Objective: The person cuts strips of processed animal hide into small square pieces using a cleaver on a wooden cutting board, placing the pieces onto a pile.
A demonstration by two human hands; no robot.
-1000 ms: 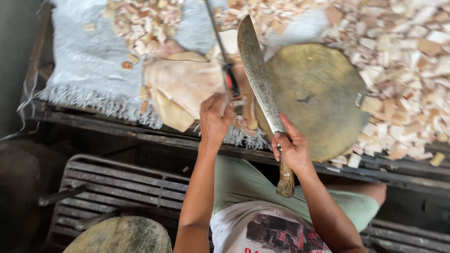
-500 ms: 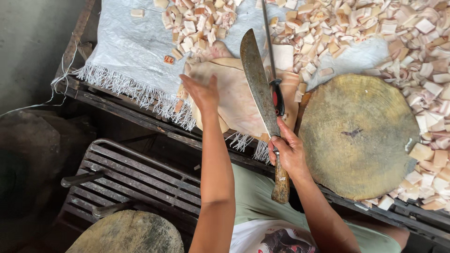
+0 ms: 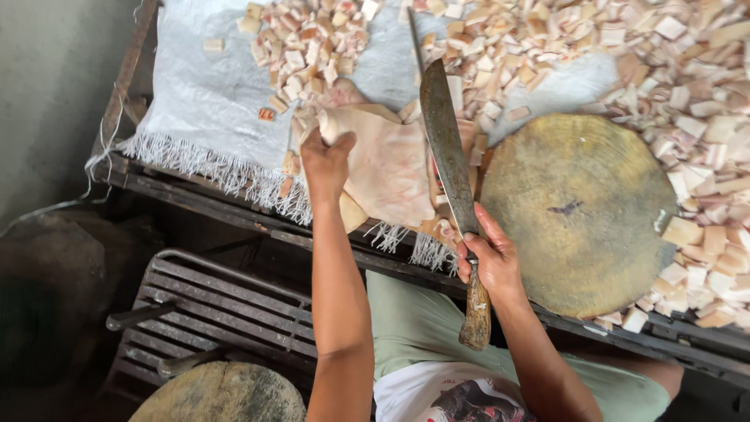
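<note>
Gripping a pale slab of pork skin, the left hand pinches its edge; right hand fisted around the cleaver handle, round chopping block just beyond.

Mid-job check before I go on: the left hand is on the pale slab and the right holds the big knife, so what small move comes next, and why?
Probably drag the pale slab right onto the round chopping block. The left hand grips the slab's edge on the white cloth, off the block; the block's top is bare, and the right hand holds the knife raised beside it, blade pointing away.
</note>
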